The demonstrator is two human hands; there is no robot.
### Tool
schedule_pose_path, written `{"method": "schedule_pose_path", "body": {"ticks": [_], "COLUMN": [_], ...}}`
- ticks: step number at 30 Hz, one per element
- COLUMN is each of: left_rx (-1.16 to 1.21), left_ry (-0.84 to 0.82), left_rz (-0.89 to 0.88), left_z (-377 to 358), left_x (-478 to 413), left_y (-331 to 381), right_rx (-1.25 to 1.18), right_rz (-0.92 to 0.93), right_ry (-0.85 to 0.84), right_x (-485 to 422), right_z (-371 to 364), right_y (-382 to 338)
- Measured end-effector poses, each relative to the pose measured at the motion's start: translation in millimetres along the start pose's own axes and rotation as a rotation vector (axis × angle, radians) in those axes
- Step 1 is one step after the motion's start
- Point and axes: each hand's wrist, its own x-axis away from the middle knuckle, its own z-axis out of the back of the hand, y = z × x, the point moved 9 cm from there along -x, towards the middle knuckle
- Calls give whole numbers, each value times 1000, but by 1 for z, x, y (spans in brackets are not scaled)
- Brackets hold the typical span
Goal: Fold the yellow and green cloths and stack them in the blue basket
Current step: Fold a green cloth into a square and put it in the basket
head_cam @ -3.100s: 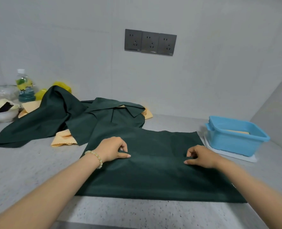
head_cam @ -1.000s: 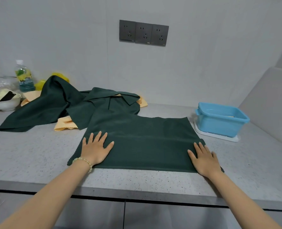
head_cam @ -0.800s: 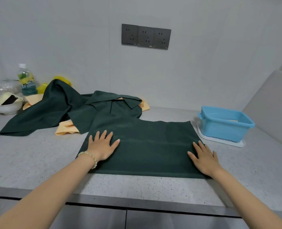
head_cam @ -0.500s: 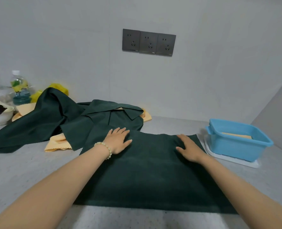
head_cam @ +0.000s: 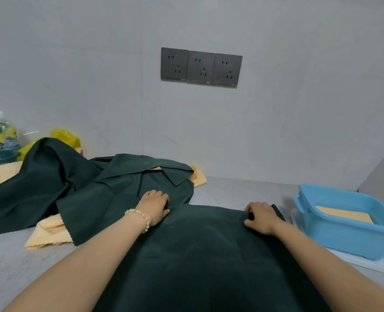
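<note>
Left hand [head_cam: 155, 207] and right hand [head_cam: 261, 217], flat before, now grip the green cloth [head_cam: 200, 255] at its far edge.

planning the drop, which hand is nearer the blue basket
Right. The right hand grips the far edge of the green cloth just left of the blue basket; the left hand is at the opposite corner, farther left.

Bare forearms, no sleeves; pale bead bracelet [head_cam: 139, 218] on left wrist.

Dark green cloth [head_cam: 209, 255], blue basket [head_cam: 348, 235]
</note>
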Motion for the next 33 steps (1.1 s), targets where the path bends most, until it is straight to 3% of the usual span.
{"method": "schedule_pose_path", "body": {"ticks": [3,6,12,18,26,33], "left_rx": [64,32,-90,-18,-48,49], "left_ry": [88,233,569,598,583,459], "left_rz": [-8,-66,-353,-489,-596,-580], "left_z": [13,35,82,110,91,61], "left_x": [7,31,102,163,243,268], "left_y": [-2,0,28,40,65,79], "right_rx": [95,-4,-68,-198,-51,-114], "right_rz": [100,211,293,382,503,399], "right_ry": [106,287,534,643,765,687], "right_x": [8,32,95,172,273,304], "right_z": [10,26,54,71,49,19], "right_y": [-4,-13,-19,-18,-24,-12]}}
